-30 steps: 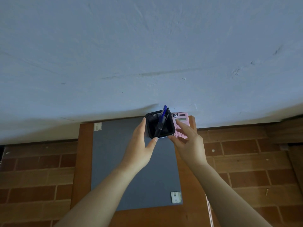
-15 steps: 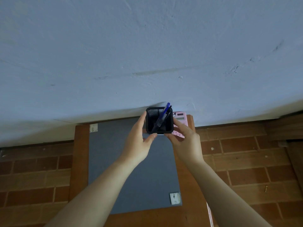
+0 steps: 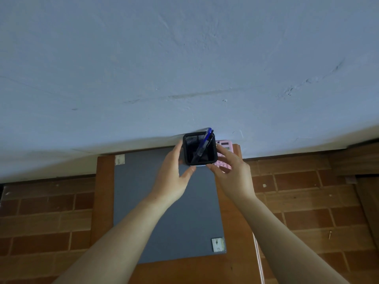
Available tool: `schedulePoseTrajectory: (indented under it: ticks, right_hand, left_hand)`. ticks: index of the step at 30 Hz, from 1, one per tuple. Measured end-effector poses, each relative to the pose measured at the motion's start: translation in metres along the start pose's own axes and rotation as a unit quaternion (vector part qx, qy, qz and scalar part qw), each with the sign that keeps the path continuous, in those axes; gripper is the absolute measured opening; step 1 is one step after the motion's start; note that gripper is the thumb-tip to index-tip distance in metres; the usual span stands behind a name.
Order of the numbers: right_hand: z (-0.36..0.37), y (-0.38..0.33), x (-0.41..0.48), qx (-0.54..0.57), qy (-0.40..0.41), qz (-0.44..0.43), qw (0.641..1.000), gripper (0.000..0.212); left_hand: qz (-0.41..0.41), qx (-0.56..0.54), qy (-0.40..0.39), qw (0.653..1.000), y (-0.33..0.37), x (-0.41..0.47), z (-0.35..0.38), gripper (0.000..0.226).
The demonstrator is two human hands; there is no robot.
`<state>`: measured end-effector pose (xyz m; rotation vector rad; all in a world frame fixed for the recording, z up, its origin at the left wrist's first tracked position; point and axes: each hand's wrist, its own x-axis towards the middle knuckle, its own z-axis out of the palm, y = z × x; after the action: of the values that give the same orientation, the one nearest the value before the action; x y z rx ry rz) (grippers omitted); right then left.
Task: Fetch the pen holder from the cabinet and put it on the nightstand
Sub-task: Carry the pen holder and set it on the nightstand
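Observation:
The black mesh pen holder [image 3: 191, 149] stands at the back of the wooden nightstand [image 3: 104, 191], close against the wall, with a blue pen [image 3: 203, 143] and a dark pen leaning in it. My left hand [image 3: 172, 179] cups its left side, fingers along the wall of the holder and thumb at its front edge. My right hand [image 3: 233, 173] grips the right side, thumb on the front right corner. The holder's base is hidden by my fingers, so I cannot tell whether it rests on the top.
A grey mat [image 3: 164, 222] covers most of the nightstand top. A pink calculator [image 3: 226, 145] lies just right of the holder, partly under my right fingers. The pale blue wall [image 3: 184, 68] rises behind. Brick-patterned floor [image 3: 297, 201] surrounds the nightstand.
Both hands have carried the pen holder farther back toward the wall, and it now stands more upright beside the calculator.

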<state>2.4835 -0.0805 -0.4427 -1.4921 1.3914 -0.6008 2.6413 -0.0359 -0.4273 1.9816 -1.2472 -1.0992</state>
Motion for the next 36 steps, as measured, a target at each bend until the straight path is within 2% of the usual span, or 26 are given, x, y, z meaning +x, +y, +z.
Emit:
schedulePoseTrajectory:
  ticks: [8,16,22,26,36]
  right_hand:
    - [-0.027,-0.041,-0.02,-0.004,0.003,0.022,1.0,0.051]
    - [-0.07,-0.113,-0.065,-0.013,-0.023,0.027,0.999,0.042]
    - [-0.098,-0.18,-0.119,-0.083,-0.096,-0.009,0.992,0.044]
    - [-0.115,-0.221,-0.157,-0.125,-0.118,-0.055,0.984,0.048]
    - [-0.126,-0.306,-0.218,-0.176,-0.129,-0.194,0.956,0.047]
  left_hand:
    - [0.0,0.055,-0.018,0.998,0.036,-0.029,-0.033,0.071]
    - [0.015,0.116,-0.05,0.992,0.103,-0.093,-0.082,0.056]
    - [0.033,0.205,-0.062,0.976,0.151,-0.165,-0.121,0.055]
    - [0.042,0.203,-0.031,0.978,0.18,-0.209,-0.138,0.056]
    - [0.082,0.163,0.115,0.976,0.215,-0.294,-0.2,0.052]
